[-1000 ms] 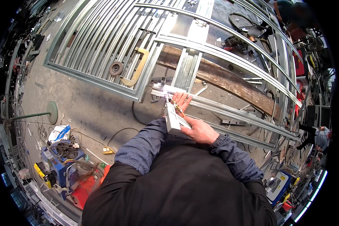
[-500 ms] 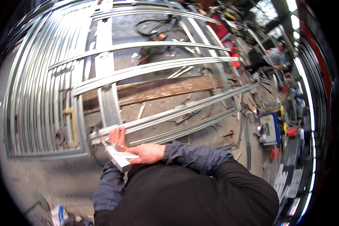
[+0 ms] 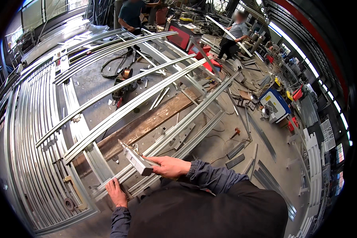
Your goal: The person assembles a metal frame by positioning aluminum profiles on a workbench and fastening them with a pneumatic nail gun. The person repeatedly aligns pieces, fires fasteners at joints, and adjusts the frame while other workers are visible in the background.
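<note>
The right hand (image 3: 171, 166) has its fingers curled around the torch (image 3: 139, 162), a pale grey box with a thin nose. The torch is over the rail (image 3: 188, 119), nose pointing away and to the left; I can't tell if it touches. It looks hard and light enough for one hand. The nose could be hot — the back end is the safe place to hold.

The left hand (image 3: 116, 193) lies on the rail's near end, fingers on top; I can't tell if they curl under. The rail is long, shiny metal, so it should be stiff, smooth and a bit slippery. Its ends may be sharp — the middle looks best for lifting. A yellow clamp (image 3: 77, 191) sits to the left.
</note>
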The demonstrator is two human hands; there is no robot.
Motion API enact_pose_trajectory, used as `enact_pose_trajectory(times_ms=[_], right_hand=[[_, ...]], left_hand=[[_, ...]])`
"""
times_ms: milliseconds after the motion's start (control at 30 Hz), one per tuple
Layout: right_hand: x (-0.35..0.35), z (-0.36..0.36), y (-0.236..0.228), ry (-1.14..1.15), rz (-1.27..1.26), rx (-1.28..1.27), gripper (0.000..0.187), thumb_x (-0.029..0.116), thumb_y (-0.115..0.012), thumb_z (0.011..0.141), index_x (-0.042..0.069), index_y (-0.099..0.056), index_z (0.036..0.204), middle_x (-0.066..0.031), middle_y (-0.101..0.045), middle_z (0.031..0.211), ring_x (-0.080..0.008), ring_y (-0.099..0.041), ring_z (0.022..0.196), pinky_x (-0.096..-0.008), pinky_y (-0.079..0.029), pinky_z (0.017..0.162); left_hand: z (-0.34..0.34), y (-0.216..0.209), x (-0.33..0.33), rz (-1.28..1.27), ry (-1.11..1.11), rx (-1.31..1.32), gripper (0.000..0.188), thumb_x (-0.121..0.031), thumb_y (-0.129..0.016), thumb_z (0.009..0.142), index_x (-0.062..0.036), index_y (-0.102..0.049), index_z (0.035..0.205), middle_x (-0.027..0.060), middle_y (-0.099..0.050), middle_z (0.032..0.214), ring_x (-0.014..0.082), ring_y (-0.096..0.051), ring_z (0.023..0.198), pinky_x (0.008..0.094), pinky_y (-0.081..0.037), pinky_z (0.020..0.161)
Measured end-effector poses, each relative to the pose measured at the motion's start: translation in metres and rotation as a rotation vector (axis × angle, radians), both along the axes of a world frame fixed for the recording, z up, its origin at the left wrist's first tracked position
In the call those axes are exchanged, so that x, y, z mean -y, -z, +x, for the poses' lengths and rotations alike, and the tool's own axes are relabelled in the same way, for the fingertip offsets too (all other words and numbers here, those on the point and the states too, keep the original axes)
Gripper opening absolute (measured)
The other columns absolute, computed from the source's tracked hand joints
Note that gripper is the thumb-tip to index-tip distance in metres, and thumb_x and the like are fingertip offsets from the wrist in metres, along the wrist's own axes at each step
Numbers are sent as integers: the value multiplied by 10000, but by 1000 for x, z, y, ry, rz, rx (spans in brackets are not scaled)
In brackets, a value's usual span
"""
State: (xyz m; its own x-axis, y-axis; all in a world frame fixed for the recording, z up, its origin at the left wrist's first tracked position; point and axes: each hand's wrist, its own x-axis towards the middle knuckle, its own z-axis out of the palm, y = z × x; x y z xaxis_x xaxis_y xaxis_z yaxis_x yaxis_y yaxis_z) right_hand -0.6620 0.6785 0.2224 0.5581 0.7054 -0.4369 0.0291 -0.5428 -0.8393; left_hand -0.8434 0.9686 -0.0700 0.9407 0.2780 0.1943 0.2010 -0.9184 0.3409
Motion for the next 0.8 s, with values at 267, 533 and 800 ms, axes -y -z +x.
enact_pose_trajectory(times_ms=[267,533,800], right_hand=[[46,80,26,72,101,-143,601,370,-583,1114,147,-440,1653,-18,-675,1017,-129,-584,891,-309,-513,839],[87,154,47,-40,182,-121,618,418,-551,1123,146,-420,1662,-86,-717,1154,-186,-641,1002,-355,-514,922],[79,201,25,-214,130,-205,614,470,-531,1123,155,-444,1642,-155,-722,1294,-253,-670,1113,-382,-507,1007]], left_hand=[[14,-32,8,4,7,-46,520,6,-589,887,19,-609,1406,207,-571,1419,438,-508,1357,528,-369,1213],[26,-51,13,-43,-29,-221,522,59,-566,849,33,-606,1369,244,-583,1432,463,-510,1366,521,-386,1205],[54,-50,25,107,-116,-372,378,-46,-767,774,21,-613,1113,273,-619,1264,455,-578,1238,512,-474,1083]])
